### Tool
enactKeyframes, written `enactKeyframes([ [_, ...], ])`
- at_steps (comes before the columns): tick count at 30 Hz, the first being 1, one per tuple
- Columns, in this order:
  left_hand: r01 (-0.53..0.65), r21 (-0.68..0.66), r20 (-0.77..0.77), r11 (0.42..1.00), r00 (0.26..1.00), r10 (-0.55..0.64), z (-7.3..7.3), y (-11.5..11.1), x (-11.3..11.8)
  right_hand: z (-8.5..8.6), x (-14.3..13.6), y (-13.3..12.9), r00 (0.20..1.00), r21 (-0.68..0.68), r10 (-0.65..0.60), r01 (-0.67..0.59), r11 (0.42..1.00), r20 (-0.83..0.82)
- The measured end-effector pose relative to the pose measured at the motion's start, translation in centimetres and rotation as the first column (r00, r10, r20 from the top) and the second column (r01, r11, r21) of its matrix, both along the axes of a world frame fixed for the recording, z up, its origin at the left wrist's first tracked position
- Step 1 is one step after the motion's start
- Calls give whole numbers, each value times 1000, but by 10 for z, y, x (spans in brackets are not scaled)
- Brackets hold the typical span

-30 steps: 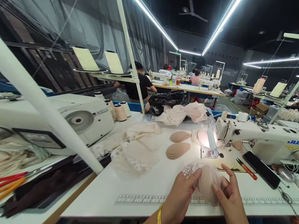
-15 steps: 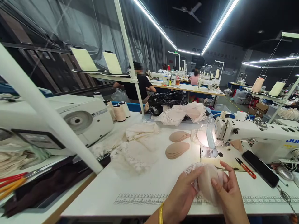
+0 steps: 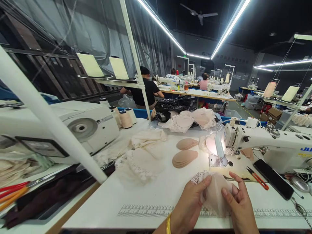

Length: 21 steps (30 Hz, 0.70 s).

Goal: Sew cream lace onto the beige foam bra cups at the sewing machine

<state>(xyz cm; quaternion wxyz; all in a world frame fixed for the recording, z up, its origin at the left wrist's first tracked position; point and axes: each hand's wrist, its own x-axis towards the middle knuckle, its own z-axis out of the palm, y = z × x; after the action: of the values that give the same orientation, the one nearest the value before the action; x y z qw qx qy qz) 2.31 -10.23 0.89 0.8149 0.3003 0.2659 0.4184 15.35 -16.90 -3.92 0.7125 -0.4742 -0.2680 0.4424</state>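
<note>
A pale lace-edged cup piece (image 3: 215, 191) is held between both hands above the table's front edge. My left hand (image 3: 191, 200), with a yellow bangle at the wrist, grips its lace side, thumb on top. My right hand (image 3: 240, 201) pinches the opposite side between thumb and fingers, its index finger raised. Two stacks of beige pads, an upper one (image 3: 187, 144) and a lower one (image 3: 184, 158), lie beyond. Cream lace fabric (image 3: 143, 159) spreads to their left. Behind my hands, a lit sewing machine (image 3: 243, 135) stands over its metal plate.
Orange-handled snips (image 3: 257, 178) and a black phone (image 3: 273, 178) lie at the right. A printed ruler (image 3: 143, 210) runs along the table (image 3: 97, 217). Thread cones (image 3: 125, 119) and a white slanted post (image 3: 53, 113) stand left. A person in black (image 3: 145, 89) sits beyond the table.
Both hands keep hold of the cup piece, which is tilted slightly differently and looks smoother on its face. The view has shifted slightly.
</note>
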Motion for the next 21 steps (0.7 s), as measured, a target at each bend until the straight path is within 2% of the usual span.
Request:
enactKeyframes([
  [6,109,-39,44,993,993,-107,5,2,3,2,4,-1,1000,-8,10,-10,1000,12],
  [11,138,-28,-6,990,990,-138,4,5,11,2,6,0,998,4,53,-53,999,16],
  [14,165,2,-17,986,986,-165,12,10,9,-7,9,-4,983,53,181,-183,982,38],
  [16,236,85,-23,968,972,-235,23,15,3,-12,17,-7,948,45,291,-299,953,133],
  [17,309,159,-48,937,951,-306,29,18,-2,-12,24,-7,923,24,315,-328,945,219],
  [18,402,260,-102,878,916,-389,35,21,-7,-11,32,-7,890,6,309,-330,944,335],
  [19,505,378,-194,776,863,-467,39,25,-12,-6,41,-5,834,2,278,-318,948,477],
  [20,601,500,-318,623,797,-514,42,31,-16,0,51,0,740,25,225,-310,950,634],
  [21,662,612,-451,433,741,-498,43,37,-18,7,61,7,603,66,152,-323,944,783],
])
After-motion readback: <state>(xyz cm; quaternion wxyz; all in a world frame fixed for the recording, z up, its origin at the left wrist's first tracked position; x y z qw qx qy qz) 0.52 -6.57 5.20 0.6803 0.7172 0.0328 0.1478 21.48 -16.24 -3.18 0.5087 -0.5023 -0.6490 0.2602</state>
